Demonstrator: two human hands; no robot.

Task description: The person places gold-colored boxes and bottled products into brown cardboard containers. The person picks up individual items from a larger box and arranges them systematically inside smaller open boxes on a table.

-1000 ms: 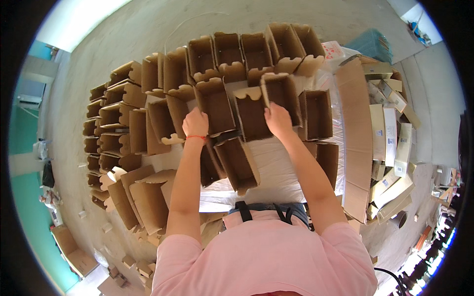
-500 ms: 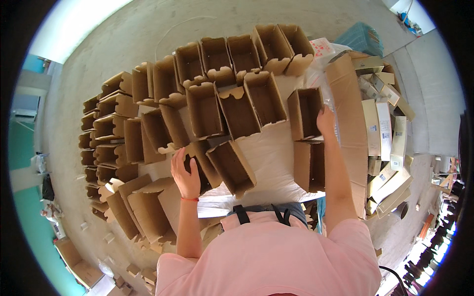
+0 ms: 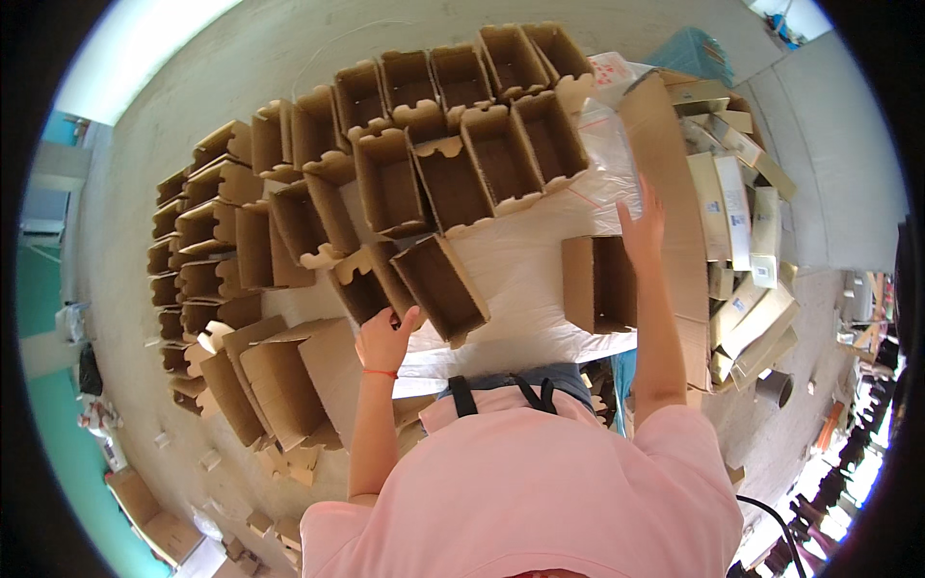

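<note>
My left hand [image 3: 385, 339], a red band at its wrist, is closed at the near end of an open-topped cardboard box [image 3: 360, 289]. The fingers are curled at that box's edge and partly hidden. Against its right side leans another open box [image 3: 440, 289], tilted. My right hand [image 3: 644, 231] is open and holds nothing, fingers stretched forward over the right side of the white covered surface [image 3: 520, 260]. Just nearer than it stands a lone open cardboard box [image 3: 581, 286]. Farther off, a box [image 3: 551, 143] sits at the right end of the second row.
Several rows of open boxes [image 3: 409, 82] with notched ends fill the far and left sides. At the right, a large carton [image 3: 670, 193] holds several flat light-coloured boxes [image 3: 737, 212]. A blue-green wrapped bundle [image 3: 696, 56] lies behind it. Larger cardboard pieces [image 3: 289, 380] stand at the near left.
The box my right hand held has gone forward and left to the second row's end, and that hand has let go. My left hand has shifted to its box's near end.
</note>
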